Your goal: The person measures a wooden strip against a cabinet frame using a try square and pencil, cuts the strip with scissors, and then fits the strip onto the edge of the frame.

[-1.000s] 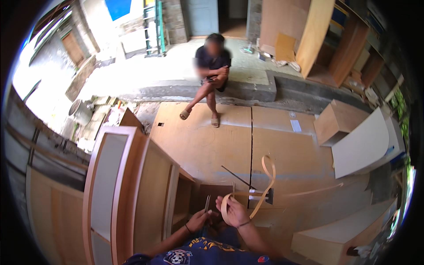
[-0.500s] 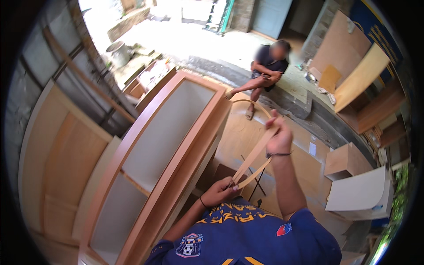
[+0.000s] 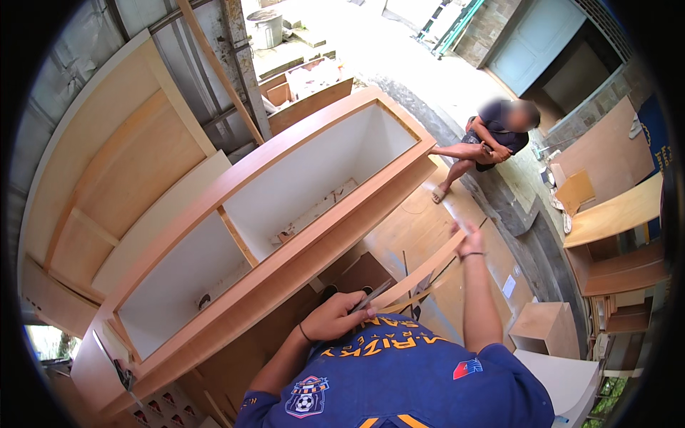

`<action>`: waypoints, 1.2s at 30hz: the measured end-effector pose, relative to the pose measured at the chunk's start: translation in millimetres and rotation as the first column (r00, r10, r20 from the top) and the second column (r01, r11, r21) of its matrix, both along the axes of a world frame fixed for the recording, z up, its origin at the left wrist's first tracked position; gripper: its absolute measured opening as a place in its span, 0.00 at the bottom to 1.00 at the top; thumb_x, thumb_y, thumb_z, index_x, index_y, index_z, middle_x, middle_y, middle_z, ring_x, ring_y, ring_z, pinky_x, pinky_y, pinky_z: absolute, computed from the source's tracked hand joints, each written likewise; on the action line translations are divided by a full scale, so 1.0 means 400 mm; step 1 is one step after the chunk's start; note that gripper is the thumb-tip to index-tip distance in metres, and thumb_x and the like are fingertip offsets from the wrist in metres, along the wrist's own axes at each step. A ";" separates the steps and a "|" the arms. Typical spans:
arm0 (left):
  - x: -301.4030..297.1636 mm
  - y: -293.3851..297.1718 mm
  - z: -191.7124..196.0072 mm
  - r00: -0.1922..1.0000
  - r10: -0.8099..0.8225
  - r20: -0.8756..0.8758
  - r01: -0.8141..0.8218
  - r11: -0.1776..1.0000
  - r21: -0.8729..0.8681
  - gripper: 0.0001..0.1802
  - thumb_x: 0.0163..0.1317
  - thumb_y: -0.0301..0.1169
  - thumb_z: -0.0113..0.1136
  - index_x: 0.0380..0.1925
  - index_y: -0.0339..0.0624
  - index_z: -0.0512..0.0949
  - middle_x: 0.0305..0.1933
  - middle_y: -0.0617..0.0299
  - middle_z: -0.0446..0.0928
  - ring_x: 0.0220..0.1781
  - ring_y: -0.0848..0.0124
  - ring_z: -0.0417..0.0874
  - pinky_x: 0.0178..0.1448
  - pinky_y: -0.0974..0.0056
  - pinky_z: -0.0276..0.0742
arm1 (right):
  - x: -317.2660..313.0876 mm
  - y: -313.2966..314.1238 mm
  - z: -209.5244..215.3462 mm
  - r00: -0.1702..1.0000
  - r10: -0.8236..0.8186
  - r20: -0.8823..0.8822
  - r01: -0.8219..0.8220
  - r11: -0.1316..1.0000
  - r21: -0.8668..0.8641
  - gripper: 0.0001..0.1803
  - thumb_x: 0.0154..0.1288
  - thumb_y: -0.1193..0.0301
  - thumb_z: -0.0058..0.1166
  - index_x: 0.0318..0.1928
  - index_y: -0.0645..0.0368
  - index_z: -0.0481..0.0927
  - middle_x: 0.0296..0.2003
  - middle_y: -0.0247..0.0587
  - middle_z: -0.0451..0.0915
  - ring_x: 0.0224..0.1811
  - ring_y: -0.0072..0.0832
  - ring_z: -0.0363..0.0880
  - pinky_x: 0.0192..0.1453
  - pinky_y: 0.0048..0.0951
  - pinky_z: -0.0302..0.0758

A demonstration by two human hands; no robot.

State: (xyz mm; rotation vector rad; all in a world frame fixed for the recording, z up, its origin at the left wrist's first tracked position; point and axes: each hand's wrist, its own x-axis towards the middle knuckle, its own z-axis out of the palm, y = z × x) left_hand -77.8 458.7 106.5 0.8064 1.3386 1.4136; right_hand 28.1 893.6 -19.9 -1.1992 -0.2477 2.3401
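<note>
My left hand (image 3: 332,316) is closed around one end of a long pale wood-coloured edging strip (image 3: 427,269), together with a thin grey blade-like tool (image 3: 376,291) whose exact kind I cannot make out. Farther along the strip, my right hand (image 3: 469,241) grips it, slightly blurred, with the arm stretched forward. Between the two hands the strip runs fairly straight, and a looser length hangs below it. Just left of my hands lies a long wooden cabinet frame (image 3: 280,258) with white-lined compartments.
A person (image 3: 492,135) sits beyond the cabinet's far right end, one leg stretched toward it. Curved wood panels (image 3: 118,185) lean at the left. A small wooden box (image 3: 546,329) and a white panel (image 3: 564,378) stand at the right. A dark tool (image 3: 125,372) rests on the cabinet's near end.
The view has swung left, showing more of the cabinet. My right hand has moved forward, away from my left, and the strip's upper loop no longer shows. The grey tool shows more plainly.
</note>
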 end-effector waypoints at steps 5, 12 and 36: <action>0.021 0.138 0.067 0.999 -0.009 0.030 0.010 1.000 -0.022 0.14 0.69 0.38 0.52 0.36 0.36 0.76 0.32 0.67 0.78 0.33 0.80 0.73 0.37 0.71 0.69 | 0.019 -0.156 -0.280 0.964 0.192 0.184 -0.149 0.963 -0.224 0.21 0.70 0.62 0.42 0.47 0.71 0.70 0.39 0.50 0.76 0.39 0.38 0.77 0.47 0.37 0.78; 0.106 0.315 -0.077 0.946 0.166 0.279 -0.130 0.981 -0.144 0.21 0.71 0.43 0.47 0.50 0.37 0.77 0.35 0.67 0.77 0.26 0.84 0.67 0.27 0.74 0.63 | 0.119 -0.417 -0.075 0.647 0.729 -0.223 -0.756 0.652 -0.061 0.37 0.70 0.41 0.31 0.57 0.63 0.69 0.49 0.46 0.76 0.54 0.38 0.74 0.58 0.46 0.71; 0.244 0.057 -0.140 0.791 0.580 0.192 -0.544 0.812 -0.212 0.25 0.71 0.53 0.41 0.39 0.40 0.72 0.30 0.63 0.76 0.28 0.77 0.81 0.30 0.70 0.74 | -0.132 -0.127 0.084 0.507 0.712 -0.485 -0.629 0.691 0.356 0.17 0.70 0.72 0.45 0.55 0.68 0.71 0.50 0.50 0.78 0.53 0.35 0.77 0.59 0.35 0.76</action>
